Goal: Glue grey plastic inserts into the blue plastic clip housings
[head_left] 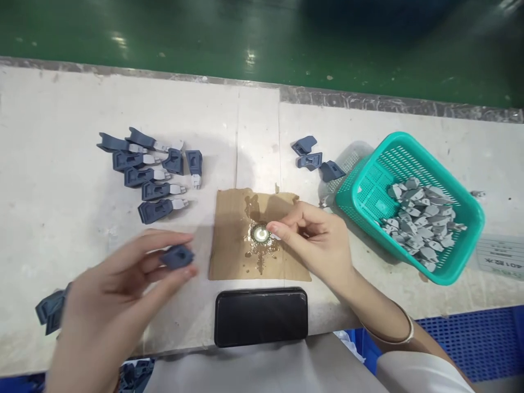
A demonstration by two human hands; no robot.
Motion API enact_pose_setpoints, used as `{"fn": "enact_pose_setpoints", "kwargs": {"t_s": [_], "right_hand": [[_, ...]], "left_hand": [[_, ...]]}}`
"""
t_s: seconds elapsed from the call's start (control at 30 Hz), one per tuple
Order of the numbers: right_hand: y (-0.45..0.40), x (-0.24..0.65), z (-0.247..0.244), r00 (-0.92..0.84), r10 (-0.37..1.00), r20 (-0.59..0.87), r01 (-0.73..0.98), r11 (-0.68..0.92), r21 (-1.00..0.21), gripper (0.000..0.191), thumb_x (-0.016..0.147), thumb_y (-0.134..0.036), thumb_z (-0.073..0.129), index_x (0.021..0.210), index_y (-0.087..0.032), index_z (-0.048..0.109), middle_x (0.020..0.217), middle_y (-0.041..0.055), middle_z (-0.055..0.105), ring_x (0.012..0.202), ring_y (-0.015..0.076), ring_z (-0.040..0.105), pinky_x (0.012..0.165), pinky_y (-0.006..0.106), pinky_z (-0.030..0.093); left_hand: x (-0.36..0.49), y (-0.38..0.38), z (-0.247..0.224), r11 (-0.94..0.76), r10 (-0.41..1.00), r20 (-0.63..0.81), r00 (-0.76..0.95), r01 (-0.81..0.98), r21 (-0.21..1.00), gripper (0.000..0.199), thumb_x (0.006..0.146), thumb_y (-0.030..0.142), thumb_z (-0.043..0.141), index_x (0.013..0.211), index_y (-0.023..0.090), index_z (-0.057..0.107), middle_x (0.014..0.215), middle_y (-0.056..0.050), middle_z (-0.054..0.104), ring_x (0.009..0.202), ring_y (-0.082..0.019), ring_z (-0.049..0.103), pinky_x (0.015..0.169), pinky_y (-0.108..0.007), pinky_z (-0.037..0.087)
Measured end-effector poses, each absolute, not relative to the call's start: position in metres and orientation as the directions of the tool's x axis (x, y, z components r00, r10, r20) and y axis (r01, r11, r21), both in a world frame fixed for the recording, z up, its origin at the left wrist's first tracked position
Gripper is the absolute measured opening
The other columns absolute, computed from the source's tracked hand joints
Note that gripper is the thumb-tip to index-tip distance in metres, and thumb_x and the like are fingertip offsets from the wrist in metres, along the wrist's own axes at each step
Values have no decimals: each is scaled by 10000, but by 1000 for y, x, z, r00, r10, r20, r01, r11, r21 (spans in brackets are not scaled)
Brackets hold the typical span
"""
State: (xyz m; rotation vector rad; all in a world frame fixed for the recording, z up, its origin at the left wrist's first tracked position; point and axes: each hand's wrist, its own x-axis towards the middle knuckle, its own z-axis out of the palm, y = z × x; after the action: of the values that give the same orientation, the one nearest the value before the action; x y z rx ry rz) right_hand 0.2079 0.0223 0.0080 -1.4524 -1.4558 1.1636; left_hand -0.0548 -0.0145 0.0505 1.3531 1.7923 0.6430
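Note:
My left hand [135,273] pinches a dark blue plastic part [177,256] between thumb and fingers, above the table left of the cardboard. A small light grey plastic part [275,236], mostly covered by the fingertips, is pinched in my right hand [313,232]. Those fingertips are at the right edge of a small round cap [261,234] with shiny liquid in it. The cap sits on a piece of brown cardboard [229,256] that has wet stains around the middle. Whether the grey part touches the liquid I cannot tell.
Several blue parts with grey ends [158,190] lie at the left; loose blue parts [311,160] lie at centre right. A green basket [470,218] holds many grey parts [421,224]. A black phone [261,317] lies near the front edge. More blue parts [51,311] lie far left.

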Motion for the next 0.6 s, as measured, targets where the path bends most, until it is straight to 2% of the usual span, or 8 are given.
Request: {"fn": "enact_pose_setpoints", "kwargs": {"t_s": [0.07, 0.13, 0.2, 0.27, 0.37, 0.5, 0.6], "right_hand": [[20, 206, 5, -128, 991, 46, 434, 98, -896, 353, 923, -275, 743, 638, -197, 550, 527, -63, 505, 491, 67, 409, 469, 215, 320], [19, 205, 2, -235, 956, 176, 514, 276, -813, 361, 964, -234, 696, 644, -195, 533, 543, -61, 505, 497, 66, 420, 481, 212, 336], [19, 204, -1, -342, 898, 275, 549, 429, -717, 370, 994, -207, 653, 650, -194, 517, 547, -62, 472, 501, 69, 412, 495, 215, 346], [19, 203, -3, -423, 843, 333, 581, 534, -614, 381, 1018, -202, 614, 651, -194, 510, 551, -58, 443, 507, 79, 412, 504, 227, 348], [20, 202, -5, -477, 802, 360, 618, 597, -511, 400, 1034, -210, 584, 643, -200, 501, 554, -50, 440, 513, 94, 430, 512, 241, 355], [19, 202, -5, -462, 809, 364, 623, 588, -516, 397, 1029, -191, 586, 645, -205, 484, 557, -55, 436, 509, 90, 417, 518, 238, 367], [19, 203, -4, -462, 818, 343, 612, 574, -543, 394, 1016, -176, 604, 642, -200, 482, 550, -58, 437, 505, 85, 407, 507, 240, 357]], "left_hand": [[-32, -7, 46, 414, 906, -417, -71, 351, 840, 221, 796, 388, 853, 986, 303, 778, 990, 26, 796, 743, -149, 762, 681, -189, 653], [-20, -3, 38, 489, 865, -501, 29, 180, 854, 213, 809, 380, 844, 994, 297, 780, 934, 21, 797, 780, -164, 783, 712, -196, 661], [-16, -1, 29, 500, 856, -509, 94, 104, 860, 193, 817, 358, 841, 987, 293, 776, 891, 20, 791, 818, -178, 795, 725, -198, 665], [-16, -1, 23, 470, 872, -479, 102, 102, 877, 169, 816, 338, 844, 964, 287, 779, 920, 14, 793, 832, -177, 791, 719, -192, 663], [-15, -3, 20, 397, 906, -414, 85, 165, 903, 133, 833, 322, 828, 955, 287, 790, 981, 4, 800, 814, -161, 768, 707, -186, 657], [-16, -5, 21, 297, 941, -323, 104, 211, 931, 162, 871, 263, 788, 1011, 344, 796, 1019, 34, 803, 796, -117, 742, 709, -138, 628], [-16, -7, 19, 269, 946, -299, 127, 209, 940, 219, 909, 256, 747, 1092, 370, 786, 1075, 35, 793, 903, -120, 754, 778, -136, 624]]}}
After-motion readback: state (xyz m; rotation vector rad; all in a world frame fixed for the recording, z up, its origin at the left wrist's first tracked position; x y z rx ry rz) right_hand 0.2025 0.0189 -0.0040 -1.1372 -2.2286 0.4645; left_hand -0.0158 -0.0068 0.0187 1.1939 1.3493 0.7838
